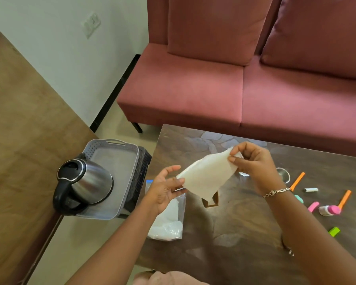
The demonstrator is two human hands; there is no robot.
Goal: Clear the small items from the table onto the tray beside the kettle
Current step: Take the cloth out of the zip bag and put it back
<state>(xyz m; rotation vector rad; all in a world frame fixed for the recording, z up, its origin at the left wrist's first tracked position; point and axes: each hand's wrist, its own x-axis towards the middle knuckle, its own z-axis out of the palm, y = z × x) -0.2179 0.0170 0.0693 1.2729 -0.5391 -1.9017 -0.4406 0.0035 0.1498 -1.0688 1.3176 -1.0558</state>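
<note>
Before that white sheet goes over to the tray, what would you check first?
1. Right hand pinches the white sheet: ok.
2. Left hand grips the sheet's lower edge: cannot tell.
3. Grey tray has bare floor: ok.
4. Kettle stands on the tray's near end only: ok.
5. Table cleared: not ok; orange stick, green piece and zip bag lie on it.

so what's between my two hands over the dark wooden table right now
A white textured sheet spans the gap in the head view: the right hand pinches its upper corner, and its lower end touches the left hand.
</note>
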